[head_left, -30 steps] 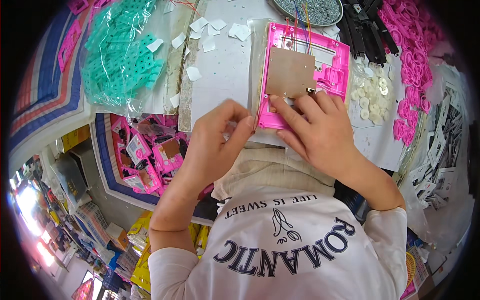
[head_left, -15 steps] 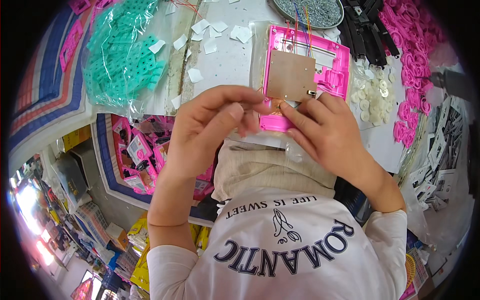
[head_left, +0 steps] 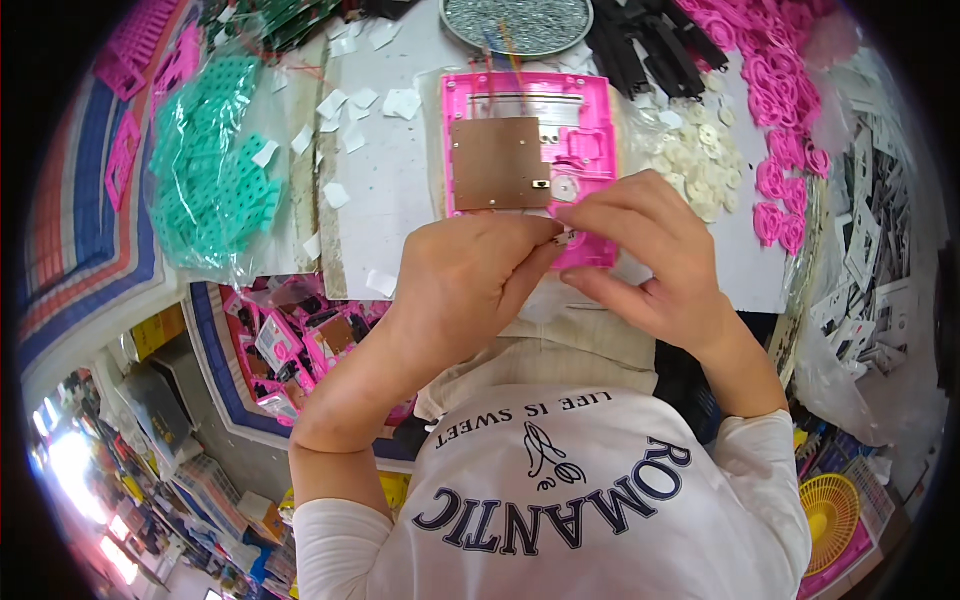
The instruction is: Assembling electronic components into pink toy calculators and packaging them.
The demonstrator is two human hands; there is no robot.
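A pink plastic housing (head_left: 597,150) lies flat on the table in front of me, with a brown circuit board (head_left: 495,165) set in its left part. Thin coloured wires (head_left: 505,65) stick out past its far edge. Over the housing's near edge, my left hand (head_left: 475,270) is closed, fingertips pinching something small that I cannot make out. My right hand (head_left: 655,255) is close beside those fingertips. Its thumb and fingers are apart, and nothing shows held between them. The hands hide much of the housing's near end.
A round metal tray of screws (head_left: 515,22) stands beyond the housing. Black plastic parts (head_left: 650,50), white discs (head_left: 700,150) and pink rings (head_left: 780,140) lie to the right. White paper squares (head_left: 400,103) and a bag of teal pieces (head_left: 215,175) are left. Pink assemblies (head_left: 290,350) fill a bin below.
The view has shifted, so the housing appears further left and lower. My left hand has turned and closed its fingertips; my right hand has lifted from the housing and spread its thumb and fingers.
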